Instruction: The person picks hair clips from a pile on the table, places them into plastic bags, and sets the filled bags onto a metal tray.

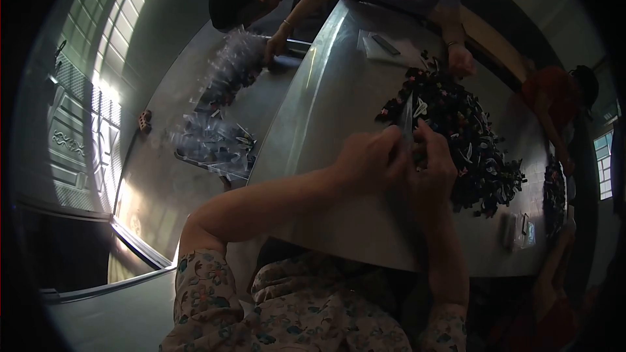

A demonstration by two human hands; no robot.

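My left hand [368, 160] is closed, its fingers pinching a narrow clear plastic bag [409, 116] that sticks up past the fingertips. Right beside it, my right hand [435, 166] has its fingers curled against the bag's edge. Something small and dark seems to sit between those fingers, too dim to name. Just beyond both hands spreads a large pile of small black hair clips [473, 137] with coloured bits and silvery metal parts.
Filled clear bags [215, 140] lie heaped on the left table. Across from me a person's hand [461, 60] hovers by the pile; their other hand [276, 49] touches bags. A flat packet [521, 231] lies at right. Another person in red [554, 101] works there.
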